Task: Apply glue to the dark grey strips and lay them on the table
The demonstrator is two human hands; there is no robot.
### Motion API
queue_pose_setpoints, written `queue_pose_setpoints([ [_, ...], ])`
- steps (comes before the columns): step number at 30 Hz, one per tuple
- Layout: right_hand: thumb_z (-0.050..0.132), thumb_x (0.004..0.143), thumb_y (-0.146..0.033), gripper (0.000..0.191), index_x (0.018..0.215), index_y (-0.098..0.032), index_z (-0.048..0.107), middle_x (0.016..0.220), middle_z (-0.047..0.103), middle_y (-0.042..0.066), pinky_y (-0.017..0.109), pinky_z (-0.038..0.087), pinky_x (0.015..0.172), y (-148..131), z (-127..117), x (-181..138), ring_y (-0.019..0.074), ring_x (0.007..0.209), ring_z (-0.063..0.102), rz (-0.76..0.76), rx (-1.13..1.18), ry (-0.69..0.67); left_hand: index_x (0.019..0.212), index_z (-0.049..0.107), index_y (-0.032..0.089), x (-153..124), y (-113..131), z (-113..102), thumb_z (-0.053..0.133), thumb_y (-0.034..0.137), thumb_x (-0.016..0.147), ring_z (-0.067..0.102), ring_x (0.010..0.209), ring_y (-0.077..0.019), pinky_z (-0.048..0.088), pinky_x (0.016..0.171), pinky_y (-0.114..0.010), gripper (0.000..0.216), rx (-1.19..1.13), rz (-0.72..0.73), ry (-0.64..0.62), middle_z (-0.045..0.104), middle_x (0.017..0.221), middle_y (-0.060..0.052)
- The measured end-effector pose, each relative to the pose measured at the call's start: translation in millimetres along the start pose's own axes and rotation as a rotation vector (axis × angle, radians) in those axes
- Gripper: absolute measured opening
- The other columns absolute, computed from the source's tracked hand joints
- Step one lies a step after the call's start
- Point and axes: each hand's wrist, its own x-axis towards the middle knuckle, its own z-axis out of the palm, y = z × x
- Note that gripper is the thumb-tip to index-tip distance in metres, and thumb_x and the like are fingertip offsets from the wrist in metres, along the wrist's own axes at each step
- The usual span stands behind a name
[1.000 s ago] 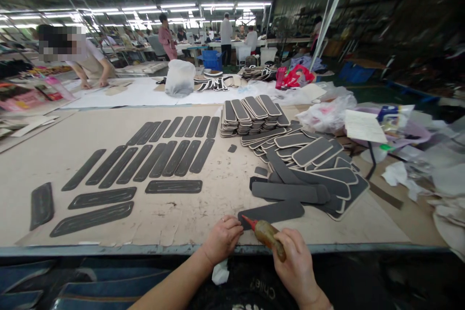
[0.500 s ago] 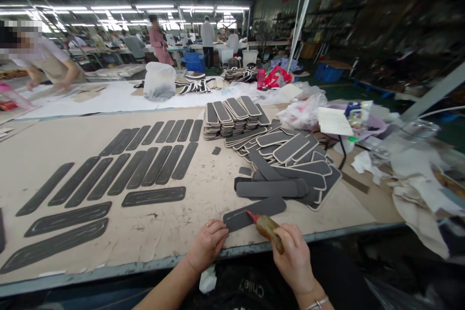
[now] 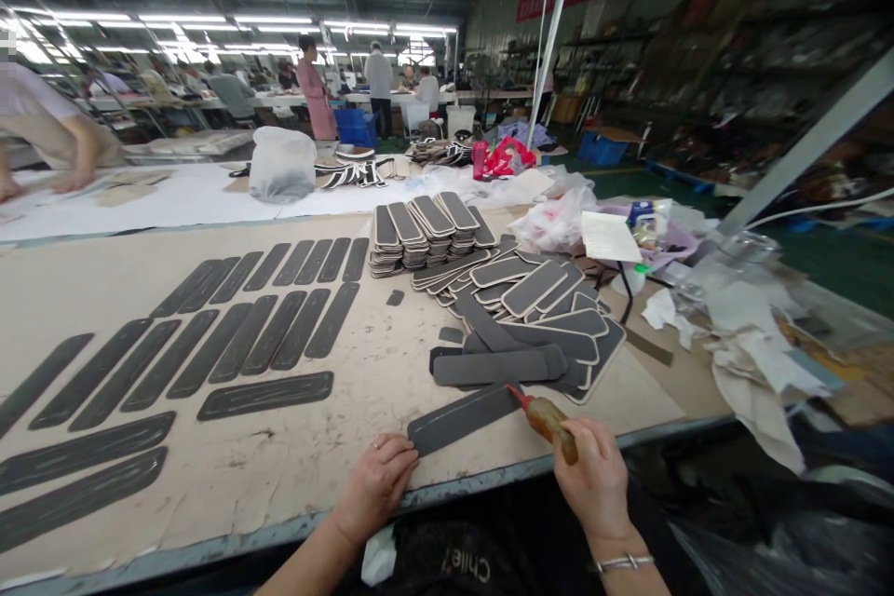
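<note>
A dark grey strip with rounded ends (image 3: 461, 421) lies near the table's front edge, a thin glue line along it. My left hand (image 3: 381, 475) has its fingers pressed together on the strip's left end. In my right hand (image 3: 592, 470) is a brownish glue bottle (image 3: 548, 419), its red nozzle tip at the strip's right end. Just behind lies a loose heap of grey strips (image 3: 499, 365), and pale-edged pieces (image 3: 535, 287) spread beyond it. To the left, several glossy, glue-coated strips (image 3: 265, 396) are laid out in rows.
Neat stacks of pale-edged pieces (image 3: 426, 228) stand at the back of the table. Plastic bags (image 3: 559, 222), a white card (image 3: 611, 236) and paper scraps (image 3: 761, 345) crowd the right side. A co-worker (image 3: 56, 130) leans over a white-covered table at left.
The nozzle has moved right along the strip, lengthening the glue line to its right end. My left hand stays on the left end. The whole view has shifted slightly.
</note>
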Motion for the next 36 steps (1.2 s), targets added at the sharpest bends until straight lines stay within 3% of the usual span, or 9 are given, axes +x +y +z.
queue_pose_setpoints([
  [5,0.057,0.090,-0.018,0.008,0.097,-0.017,0.054,0.091,0.056,0.009,0.042,0.051,0.076,5,-3,1,0.0243,0.085,0.055,0.013,-0.036,0.059,0.099,0.065,0.017,1,0,1,0.047,0.014,0.093,0.058,0.094,-0.0194,0.053,0.085,-0.034,0.020,-0.012,-0.009,-0.008,0.065,0.097,-0.008],
  [10,0.063,0.088,-0.023,0.013,0.095,-0.018,0.053,0.088,0.056,0.007,0.040,0.051,0.074,-19,-9,0,0.0241,0.082,0.056,0.072,0.050,0.094,0.101,0.065,0.017,-2,0,1,0.047,0.015,0.094,0.057,0.096,-0.0196,0.051,0.089,-0.036,0.020,-0.044,-0.048,-0.041,0.065,0.098,-0.008],
  [16,0.054,0.090,-0.017,0.010,0.100,-0.019,0.053,0.092,0.053,0.008,0.039,0.051,0.073,-76,7,-7,0.0235,0.086,0.055,0.003,0.384,-0.107,0.099,0.067,0.017,0,1,0,0.046,0.017,0.094,0.059,0.093,-0.0189,0.052,0.087,-0.036,0.021,-0.054,-0.055,-0.036,0.065,0.094,-0.009],
  [20,0.051,0.089,-0.010,0.015,0.100,-0.020,0.052,0.093,0.052,0.008,0.039,0.051,0.073,-96,23,-9,0.0222,0.085,0.053,-0.012,0.490,-0.208,0.099,0.066,0.016,1,3,-1,0.047,0.015,0.093,0.059,0.093,-0.0187,0.052,0.086,-0.035,0.020,-0.070,-0.045,-0.008,0.066,0.094,-0.008],
  [25,0.049,0.089,-0.007,0.016,0.097,-0.020,0.052,0.092,0.050,0.007,0.041,0.049,0.073,-100,27,-10,0.0220,0.084,0.051,-0.002,0.493,-0.262,0.099,0.066,0.016,1,3,-1,0.047,0.014,0.093,0.059,0.093,-0.0180,0.052,0.086,-0.033,0.020,-0.060,-0.027,0.020,0.066,0.096,-0.008],
  [36,0.048,0.089,-0.009,0.016,0.099,-0.020,0.053,0.092,0.051,0.007,0.038,0.051,0.072,-95,6,-19,0.0214,0.083,0.053,0.051,0.450,-0.266,0.099,0.067,0.017,2,3,-1,0.046,0.016,0.094,0.060,0.092,-0.0184,0.053,0.085,-0.036,0.021,-0.043,-0.026,-0.003,0.066,0.095,-0.009],
])
